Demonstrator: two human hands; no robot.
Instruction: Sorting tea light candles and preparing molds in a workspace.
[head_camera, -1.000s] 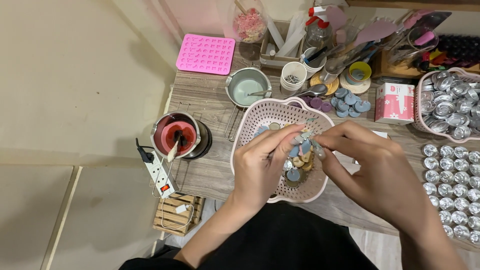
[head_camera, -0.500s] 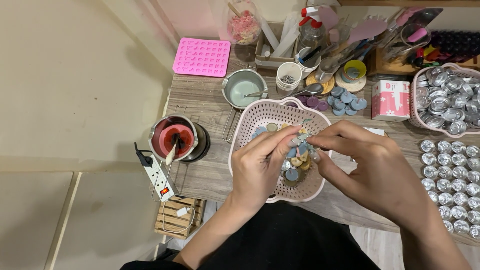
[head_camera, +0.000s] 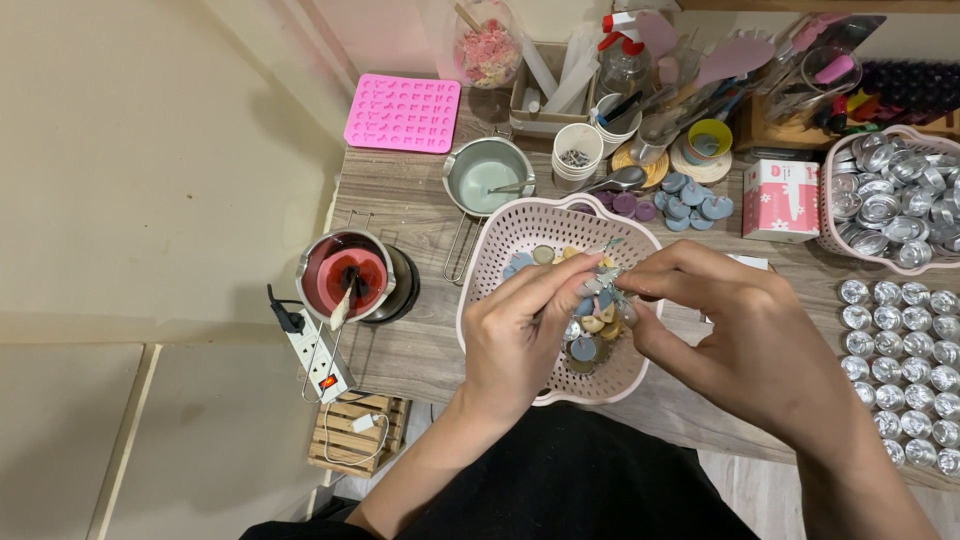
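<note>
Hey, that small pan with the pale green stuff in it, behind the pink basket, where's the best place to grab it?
Probably by its wire handle, which runs toward the person along the left side of the pink basket. Come in from the front left; the pan holds liquid and a spoon, so keep it level.

A home craft workbench — a wooden table (head_camera: 420, 340) crowded with a melting pot (head_camera: 352, 278), pink silicone mould (head_camera: 403, 112), metal tealight cups (head_camera: 900, 330) and tools.

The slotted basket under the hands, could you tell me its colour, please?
Pale pink, seen in the head view: the basket.
</note>
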